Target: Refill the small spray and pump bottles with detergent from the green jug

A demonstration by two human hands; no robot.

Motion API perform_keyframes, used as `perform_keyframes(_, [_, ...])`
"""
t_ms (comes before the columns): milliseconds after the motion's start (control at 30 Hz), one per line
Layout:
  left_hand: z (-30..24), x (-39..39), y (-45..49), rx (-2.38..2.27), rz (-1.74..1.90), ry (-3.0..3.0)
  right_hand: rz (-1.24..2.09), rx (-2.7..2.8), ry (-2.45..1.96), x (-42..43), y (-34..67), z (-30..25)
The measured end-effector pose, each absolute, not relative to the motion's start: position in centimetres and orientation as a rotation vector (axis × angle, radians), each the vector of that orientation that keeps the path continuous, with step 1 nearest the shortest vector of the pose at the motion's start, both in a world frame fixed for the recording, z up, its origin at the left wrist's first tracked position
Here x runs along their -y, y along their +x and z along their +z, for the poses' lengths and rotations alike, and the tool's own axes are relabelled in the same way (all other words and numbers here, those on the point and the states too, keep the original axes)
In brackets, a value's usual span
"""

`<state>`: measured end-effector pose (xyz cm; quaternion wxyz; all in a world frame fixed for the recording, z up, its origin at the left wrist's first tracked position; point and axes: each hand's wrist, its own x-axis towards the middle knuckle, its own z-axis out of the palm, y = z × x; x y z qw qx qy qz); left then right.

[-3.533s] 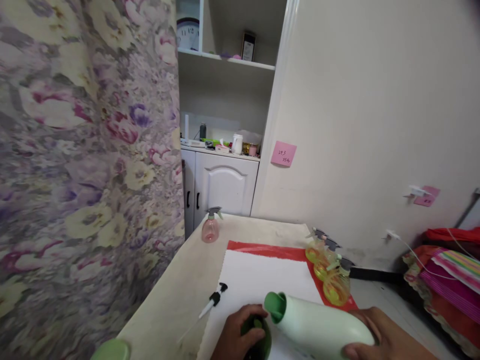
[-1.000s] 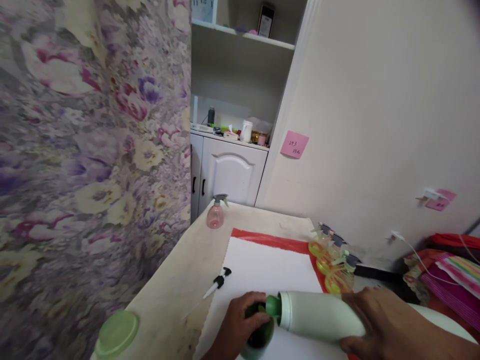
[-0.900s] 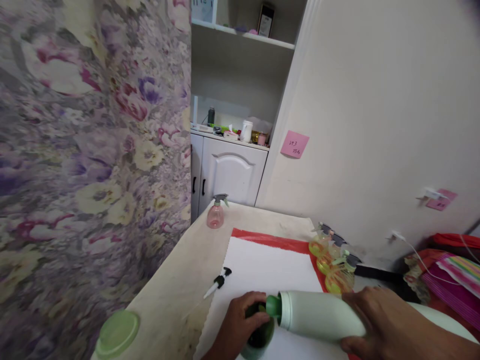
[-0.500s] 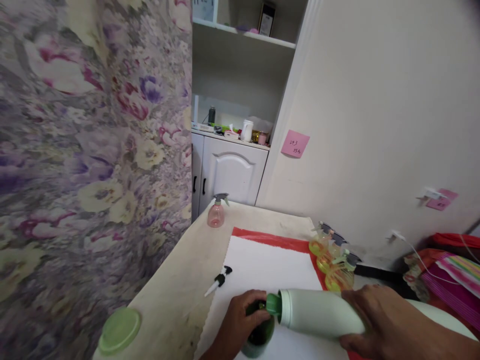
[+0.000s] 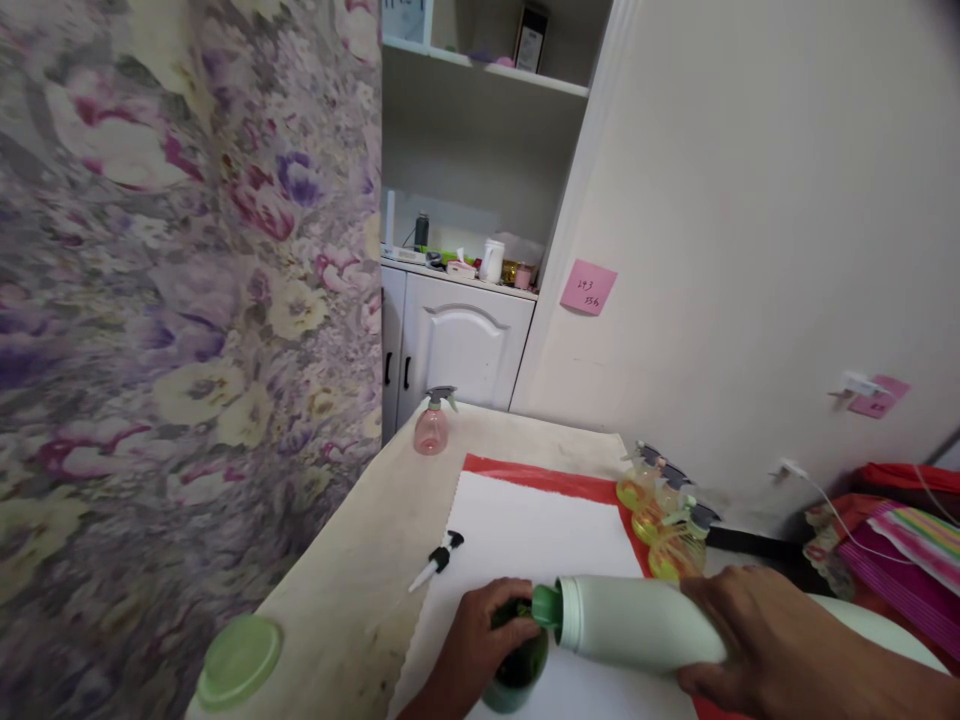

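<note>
My right hand (image 5: 772,640) grips the base of a large pale green bottle (image 5: 637,622) that lies tipped sideways, its green neck (image 5: 545,607) over the mouth of a small dark green container (image 5: 517,675). My left hand (image 5: 472,650) is wrapped round that small container, holding it on the white sheet (image 5: 540,545). A black-and-white pump nozzle (image 5: 436,560) lies loose on the table just left of the sheet.
Three yellow spray bottles (image 5: 664,520) stand at the sheet's right edge, on a red mat (image 5: 540,478). A pink spray bottle (image 5: 433,424) stands at the table's far left. A light green lid (image 5: 238,662) sits near left. A floral curtain (image 5: 172,300) hangs on the left.
Since 3.5 s ago the big bottle's neck has come down onto the small container's mouth. Over the last second both hands and the bottle have stayed nearly still.
</note>
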<state>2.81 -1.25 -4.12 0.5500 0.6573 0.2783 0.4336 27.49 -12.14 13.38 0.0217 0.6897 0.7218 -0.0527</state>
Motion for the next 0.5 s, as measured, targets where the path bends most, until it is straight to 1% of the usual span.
perform_keyframes(500, [-4.37, 1.23, 2.86, -0.646, 1.03, 1.568, -0.186, -2.231, 2.15, 12.06, 27.07, 13.8])
